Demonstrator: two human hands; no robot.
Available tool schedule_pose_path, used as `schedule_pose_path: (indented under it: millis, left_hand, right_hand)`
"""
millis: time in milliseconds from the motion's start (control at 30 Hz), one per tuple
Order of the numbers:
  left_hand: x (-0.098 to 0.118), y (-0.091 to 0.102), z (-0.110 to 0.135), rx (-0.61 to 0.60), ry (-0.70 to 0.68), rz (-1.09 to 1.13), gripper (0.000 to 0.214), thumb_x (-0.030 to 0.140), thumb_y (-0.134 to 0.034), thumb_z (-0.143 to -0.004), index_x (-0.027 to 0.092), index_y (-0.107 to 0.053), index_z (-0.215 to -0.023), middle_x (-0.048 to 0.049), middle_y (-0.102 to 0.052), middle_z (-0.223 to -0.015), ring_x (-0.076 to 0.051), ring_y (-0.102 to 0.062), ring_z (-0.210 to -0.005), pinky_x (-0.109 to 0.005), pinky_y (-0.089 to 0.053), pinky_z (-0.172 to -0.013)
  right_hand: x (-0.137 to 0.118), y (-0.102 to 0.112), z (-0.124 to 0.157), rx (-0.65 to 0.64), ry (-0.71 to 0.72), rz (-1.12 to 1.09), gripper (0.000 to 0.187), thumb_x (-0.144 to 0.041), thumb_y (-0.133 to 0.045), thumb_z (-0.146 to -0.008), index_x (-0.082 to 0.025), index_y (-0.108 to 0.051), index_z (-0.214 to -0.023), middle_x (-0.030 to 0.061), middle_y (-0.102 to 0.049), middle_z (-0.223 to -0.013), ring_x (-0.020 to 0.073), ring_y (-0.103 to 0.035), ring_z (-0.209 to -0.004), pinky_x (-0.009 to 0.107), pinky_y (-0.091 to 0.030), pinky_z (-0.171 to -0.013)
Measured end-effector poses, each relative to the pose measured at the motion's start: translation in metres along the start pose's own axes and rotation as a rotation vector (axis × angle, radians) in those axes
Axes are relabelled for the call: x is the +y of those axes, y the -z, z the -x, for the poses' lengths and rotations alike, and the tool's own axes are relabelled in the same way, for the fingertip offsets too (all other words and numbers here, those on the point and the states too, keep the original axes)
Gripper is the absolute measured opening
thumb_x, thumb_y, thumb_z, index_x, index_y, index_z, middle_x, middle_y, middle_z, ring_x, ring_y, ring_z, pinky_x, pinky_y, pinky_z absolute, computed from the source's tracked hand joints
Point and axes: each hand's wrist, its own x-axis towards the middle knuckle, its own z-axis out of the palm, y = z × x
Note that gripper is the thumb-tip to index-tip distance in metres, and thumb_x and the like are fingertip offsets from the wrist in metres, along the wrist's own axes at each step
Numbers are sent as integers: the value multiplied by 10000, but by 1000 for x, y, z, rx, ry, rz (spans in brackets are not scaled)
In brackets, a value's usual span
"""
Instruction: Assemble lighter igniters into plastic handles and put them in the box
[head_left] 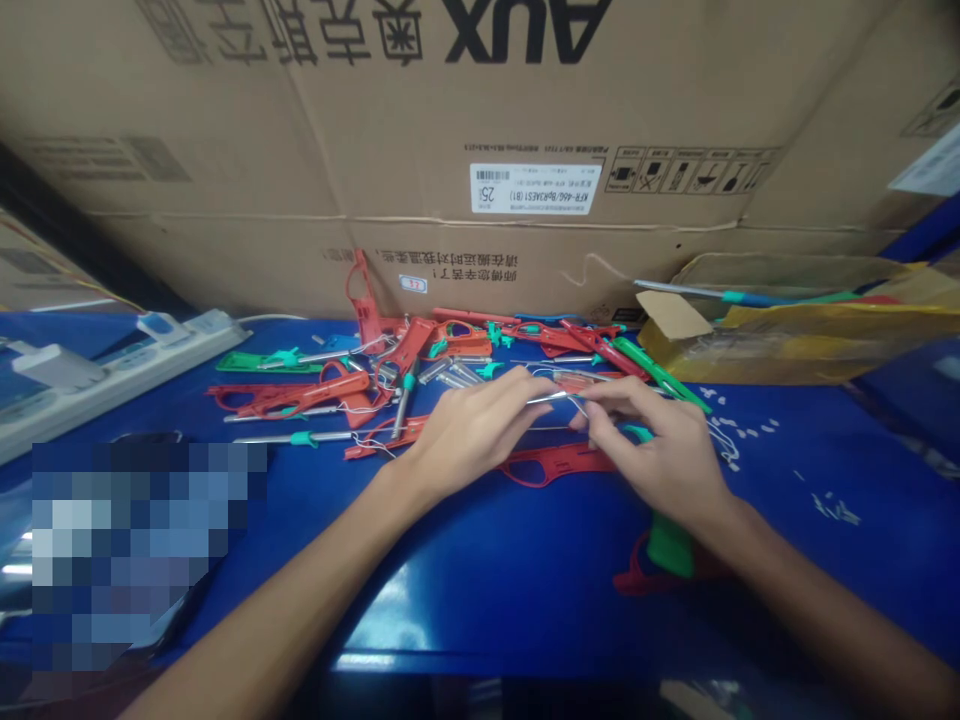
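My left hand [480,428] is closed over a thin metal tube [551,397], whose bright end shows past the fingertips. Close by on its right, my right hand [664,445] pinches a thin pale cord [576,401] at the tube's end. The fingers partly hide both. Beneath the hands lies a red plastic toy gun frame [559,464] on the blue table [450,570]. Another red frame with a green part [670,545] sits under my right wrist.
Red toy gun frames [300,392], metal rods with teal pieces [304,439] and green parts [660,372] lie heaped behind the hands. An open carton [810,345] stands back right. A power strip [120,380] and a blurred-out device [135,550] are at left. White scraps [836,510] lie right.
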Motion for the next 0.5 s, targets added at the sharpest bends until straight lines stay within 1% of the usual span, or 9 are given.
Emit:
schedule_pose_path:
  millis: [67, 200, 267, 367, 433, 500]
  left_hand:
    - [0, 0, 0, -6, -2, -3, 193, 263, -503, -1064, 181, -591, -1214, -36, -716, -1067, -131, -705, -913, -232, -567, -755]
    - [0, 0, 0, -20, 1, 6, 198, 257, -502, -1064, 179, -590, -1223, -42, -714, -1088, -134, -705, -919, -240, -569, -762]
    - [0, 0, 0, -16, -5, 15, 202, 260, -497, -1066, 177, -590, -1225, -44, -714, -1081, -135, -702, -923, -242, -568, -757]
    - [0, 0, 0, 2, -4, 40, 206, 255, -486, -1069, 178, -593, -1228, -47, -715, -1068, -137, -697, -928, -252, -569, -759]
    - [0, -1, 0, 35, 18, 71, 205, 254, -491, -1068, 181, -592, -1231, -51, -715, -1077, -139, -696, -931, -261, -570, -767]
    - [0, -1, 0, 70, 38, 102, 201, 248, -503, -1063, 181, -588, -1233, -50, -713, -1083, -140, -694, -936, -267, -570, -775]
  right_hand:
    - [1, 1, -1, 3, 25, 36, 116, -182, -623, -932, -212, -686, -1025, 6, -778, -833, 163, -742, -715, 294, -595, -697]
    - [0, 2, -2, 11, 34, 34, 172, -176, -617, -946, -218, -731, -1068, 10, -793, -912, 162, -748, -783, 303, -604, -772]
    - [1, 2, -3, 5, 61, 30, 215, -175, -609, -959, -233, -740, -1119, 9, -801, -944, 172, -755, -839, 330, -609, -837]
    - [1, 1, -3, 13, 128, 62, 250, -179, -599, -974, -262, -749, -1156, 23, -800, -1059, 198, -752, -961, 382, -599, -917]
    - [1, 1, -3, 20, 155, 110, 260, -200, -606, -977, -263, -742, -1190, 42, -788, -1110, 212, -744, -985, 404, -598, -923]
    - [0, 0, -3, 14, 171, 165, 292, -230, -630, -971, -245, -717, -1249, 62, -781, -1098, 217, -742, -945, 405, -607, -884]
